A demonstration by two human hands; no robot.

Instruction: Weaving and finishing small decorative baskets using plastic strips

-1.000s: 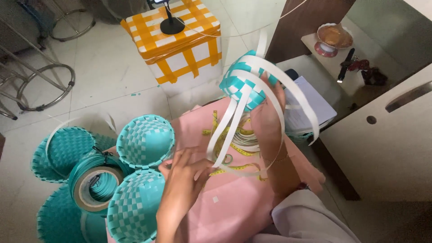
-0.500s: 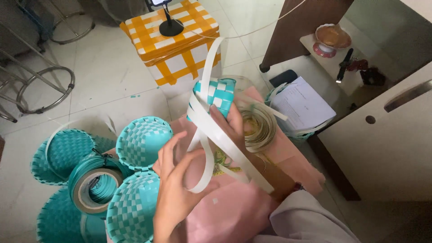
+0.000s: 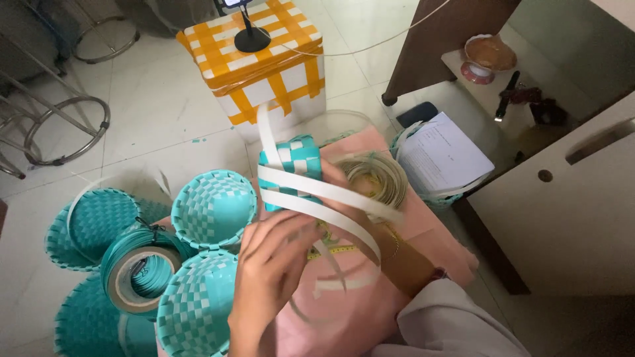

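**Woven piece lowered toward our lap**

Since a second ago we have brought the teal-and-white woven piece (image 3: pixel 291 165) down over the pink cloth (image 3: pixel 423 225). Our right hand (image 3: pixel 344 192) clasps it from behind, steadying it, while our left hand (image 3: pixel 271 264) fingers the loose white strips (image 3: pixel 331 198), gripping none. Finished teal baskets (image 3: pixel 211 208) sit left of the cloth.

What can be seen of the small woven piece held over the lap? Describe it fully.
The woven piece is a small, boxy, unfinished weave of teal and white flat strips, plastic by the look. Long white strips trail loose from it, curving down over the pink cloth. The left hand touches the strips; the right hand is mostly hidden behind it.
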